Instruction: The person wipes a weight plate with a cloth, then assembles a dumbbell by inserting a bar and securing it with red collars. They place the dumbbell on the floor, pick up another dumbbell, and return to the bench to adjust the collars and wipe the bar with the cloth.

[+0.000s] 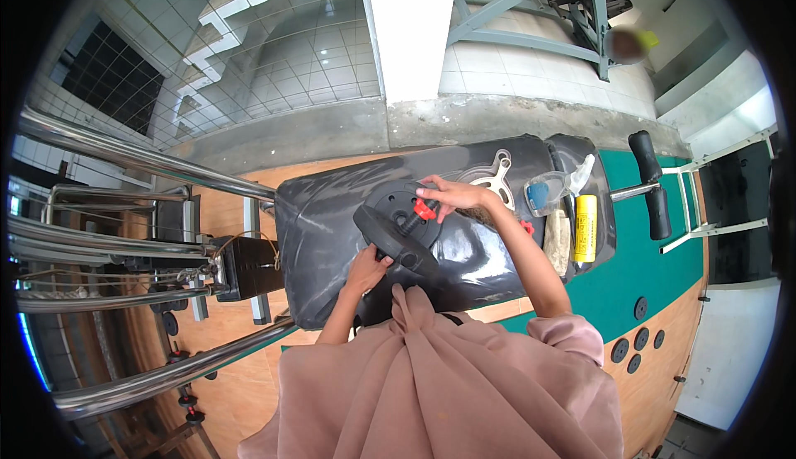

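Near the middle of the frame, we see a threaded bar [412, 224] running diagonally, a red collar [426, 209] on its upper right part. A black weight plate [380, 230] stands tilted across the lower left part of the bar, and a second black plate [388, 200] lies flatter behind it; we cannot tell whether this one is on the bar.

Our right grip [452, 196] comes in from the right, thumb and fingers closed about the red collar, so the collar sits right at our fingertips. Our left grip [363, 272] is at the lower left end of the bar, just below the tilted plate, with bent fingers against that end; the plate hides part of the hold, so we cannot tell how firm it is.

All this is over the padded black surface [319, 218]. Right of center on it, we find a silver metal part [497, 184] beyond our right forearm, then a clear spray bottle [545, 197], a pale cloth [556, 245] and an upright-looking yellow can [585, 228] beside each other. At lower right, small dark plates [641, 339] lie near the edge of a green mat [663, 272].
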Demonstrator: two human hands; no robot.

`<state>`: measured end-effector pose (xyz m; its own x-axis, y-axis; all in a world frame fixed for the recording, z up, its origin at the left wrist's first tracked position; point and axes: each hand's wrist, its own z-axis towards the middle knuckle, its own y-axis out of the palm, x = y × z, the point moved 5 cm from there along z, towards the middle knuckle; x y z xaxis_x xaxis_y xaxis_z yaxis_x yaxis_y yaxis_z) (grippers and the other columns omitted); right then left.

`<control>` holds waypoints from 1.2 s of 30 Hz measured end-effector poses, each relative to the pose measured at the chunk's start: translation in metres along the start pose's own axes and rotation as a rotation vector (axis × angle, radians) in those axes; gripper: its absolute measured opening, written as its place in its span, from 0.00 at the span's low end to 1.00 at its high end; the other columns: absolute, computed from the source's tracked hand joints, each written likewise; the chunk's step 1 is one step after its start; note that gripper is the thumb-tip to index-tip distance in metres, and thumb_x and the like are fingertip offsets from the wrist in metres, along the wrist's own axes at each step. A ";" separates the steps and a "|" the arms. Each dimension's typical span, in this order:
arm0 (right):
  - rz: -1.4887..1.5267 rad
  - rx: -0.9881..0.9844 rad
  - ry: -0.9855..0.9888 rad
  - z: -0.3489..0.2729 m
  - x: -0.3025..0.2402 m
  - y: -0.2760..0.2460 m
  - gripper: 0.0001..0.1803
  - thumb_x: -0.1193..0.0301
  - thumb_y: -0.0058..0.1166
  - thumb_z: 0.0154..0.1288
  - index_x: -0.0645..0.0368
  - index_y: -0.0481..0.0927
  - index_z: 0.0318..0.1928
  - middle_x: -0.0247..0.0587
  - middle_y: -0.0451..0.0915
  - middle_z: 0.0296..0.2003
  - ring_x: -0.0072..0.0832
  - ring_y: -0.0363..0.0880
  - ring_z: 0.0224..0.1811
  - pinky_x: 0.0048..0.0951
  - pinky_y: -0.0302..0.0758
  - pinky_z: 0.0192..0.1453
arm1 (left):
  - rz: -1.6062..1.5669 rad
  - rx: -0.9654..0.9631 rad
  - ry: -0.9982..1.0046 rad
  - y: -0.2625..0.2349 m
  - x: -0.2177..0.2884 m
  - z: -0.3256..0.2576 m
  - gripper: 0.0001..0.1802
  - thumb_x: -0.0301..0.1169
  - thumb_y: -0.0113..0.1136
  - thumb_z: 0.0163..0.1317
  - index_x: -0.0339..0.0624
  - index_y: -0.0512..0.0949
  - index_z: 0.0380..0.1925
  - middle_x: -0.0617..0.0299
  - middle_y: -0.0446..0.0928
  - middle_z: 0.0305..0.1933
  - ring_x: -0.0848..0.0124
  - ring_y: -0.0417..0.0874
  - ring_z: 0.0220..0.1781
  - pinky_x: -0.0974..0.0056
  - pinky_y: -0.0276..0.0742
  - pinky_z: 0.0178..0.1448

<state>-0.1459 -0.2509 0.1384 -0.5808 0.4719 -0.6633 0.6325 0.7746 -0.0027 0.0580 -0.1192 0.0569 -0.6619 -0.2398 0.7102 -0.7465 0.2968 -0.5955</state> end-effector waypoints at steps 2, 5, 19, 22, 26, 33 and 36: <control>-0.125 -0.155 -0.377 0.015 0.007 -0.004 0.49 0.62 0.60 0.53 0.55 0.43 0.68 0.47 0.65 0.60 0.31 0.66 0.59 0.34 0.66 0.58 | 0.048 -0.008 -0.005 -0.007 0.015 -0.003 0.27 0.48 0.60 0.52 0.40 0.72 0.46 0.47 0.78 0.30 0.46 0.77 0.40 0.50 0.70 0.44; -0.240 -0.144 -0.671 0.009 -0.006 -0.006 0.50 0.55 0.60 0.54 0.55 0.42 0.68 0.46 0.66 0.60 0.32 0.64 0.61 0.36 0.67 0.58 | 0.089 0.023 -0.018 -0.008 0.014 -0.004 0.28 0.48 0.60 0.52 0.41 0.72 0.47 0.47 0.78 0.30 0.47 0.78 0.41 0.51 0.70 0.44; -0.089 -0.026 -0.067 0.012 0.004 -0.004 0.44 0.55 0.60 0.57 0.51 0.44 0.62 0.45 0.64 0.55 0.29 0.64 0.56 0.30 0.72 0.47 | 0.079 -0.016 -0.062 -0.008 0.017 -0.005 0.35 0.57 0.60 0.48 0.44 0.71 0.49 0.49 0.78 0.29 0.49 0.78 0.40 0.51 0.72 0.44; -0.077 -0.101 -0.463 0.013 0.000 -0.005 0.49 0.52 0.61 0.54 0.54 0.40 0.63 0.47 0.65 0.53 0.32 0.61 0.61 0.33 0.70 0.53 | 0.082 -0.020 -0.057 -0.008 0.020 -0.004 0.36 0.58 0.59 0.48 0.44 0.71 0.50 0.49 0.78 0.30 0.49 0.78 0.40 0.51 0.72 0.44; -0.205 0.055 -0.523 0.008 0.006 -0.015 0.50 0.54 0.62 0.54 0.55 0.38 0.63 0.50 0.67 0.53 0.33 0.63 0.61 0.33 0.70 0.55 | 0.079 -0.005 -0.049 -0.006 0.015 -0.005 0.36 0.59 0.58 0.48 0.44 0.71 0.49 0.49 0.78 0.30 0.48 0.78 0.40 0.50 0.72 0.45; -0.201 -0.059 -0.652 0.008 0.005 -0.005 0.51 0.47 0.58 0.55 0.56 0.36 0.62 0.53 0.67 0.55 0.35 0.74 0.49 0.30 0.73 0.50 | 0.048 -0.014 -0.093 -0.007 0.021 -0.006 0.33 0.55 0.60 0.49 0.43 0.71 0.49 0.47 0.78 0.31 0.48 0.78 0.42 0.50 0.71 0.45; -0.185 0.058 -0.276 0.000 0.005 -0.008 0.43 0.50 0.54 0.59 0.55 0.40 0.59 0.50 0.68 0.53 0.34 0.75 0.45 0.29 0.73 0.47 | 0.065 0.007 -0.080 -0.005 0.013 -0.005 0.32 0.52 0.62 0.49 0.43 0.71 0.49 0.48 0.79 0.31 0.48 0.78 0.41 0.51 0.71 0.44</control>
<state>-0.1540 -0.2542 0.1351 -0.5330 0.1877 -0.8251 0.5622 0.8073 -0.1795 0.0536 -0.1195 0.0706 -0.7120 -0.2935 0.6379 -0.7022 0.3073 -0.6423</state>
